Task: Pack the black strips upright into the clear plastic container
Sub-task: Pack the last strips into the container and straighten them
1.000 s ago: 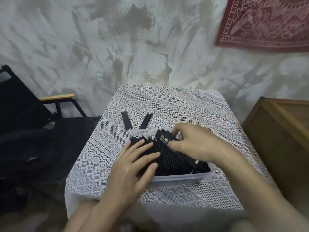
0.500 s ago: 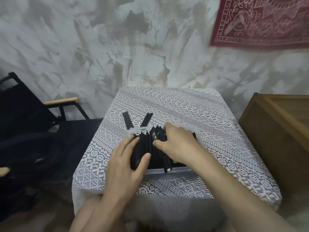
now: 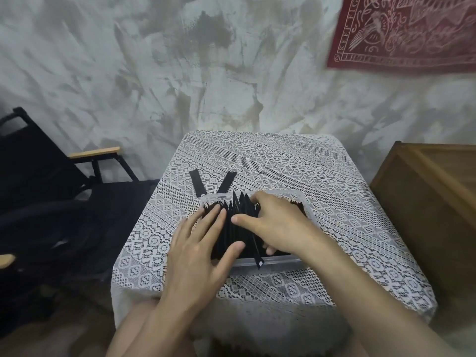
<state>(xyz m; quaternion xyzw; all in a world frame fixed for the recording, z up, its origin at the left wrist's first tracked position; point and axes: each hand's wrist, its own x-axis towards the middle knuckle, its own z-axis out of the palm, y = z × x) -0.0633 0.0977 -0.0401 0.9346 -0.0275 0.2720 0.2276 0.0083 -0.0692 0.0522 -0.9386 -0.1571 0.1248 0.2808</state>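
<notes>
Both hands [image 3: 201, 243] [image 3: 280, 225] atop upright black strips [image 3: 244, 233]

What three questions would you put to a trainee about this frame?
1. True or false: the left hand and right hand both touch the strips in the container.
2. How many loose strips lie on the table behind the container? A) none B) two C) five
3. Over which rim of the container does one strip stick out?
Key: 1 true; 2 B; 3 the near rim.
</notes>
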